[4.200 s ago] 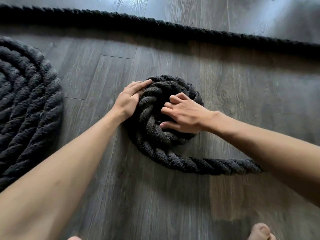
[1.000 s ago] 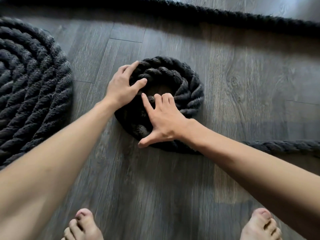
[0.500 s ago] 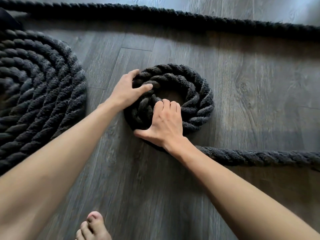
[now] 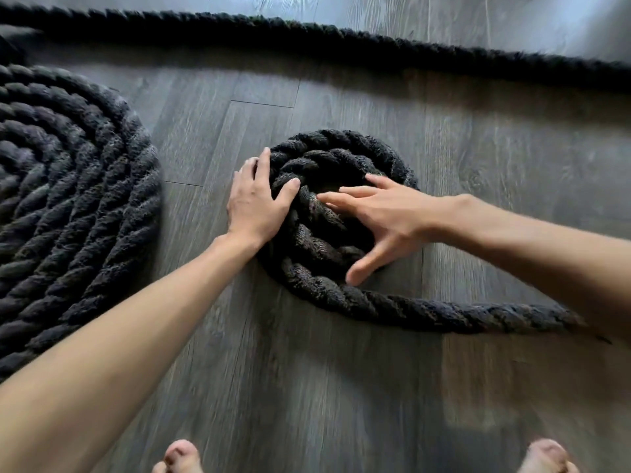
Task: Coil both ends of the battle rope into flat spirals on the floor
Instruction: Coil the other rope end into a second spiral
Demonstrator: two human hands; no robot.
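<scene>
Two spirals: big spiral (image 4: 68, 199) done at 9 o'clock, small spiral (image 4: 341, 141) at centre about two turns in, I judge. My left hand (image 4: 254, 203) lies flat on its 9 o'clock edge, right hand (image 4: 386, 216) splayed over the middle, neither clamped. Centre blurred, maybe humped. Next: feed tail (image 4: 444, 310) from 4 o'clock round snug.

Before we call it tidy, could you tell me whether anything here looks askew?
The small coil under the left hand and right hand looks lumpy, its inner turns bunched rather than flat like the large spiral. Nothing looks damaged.
</scene>
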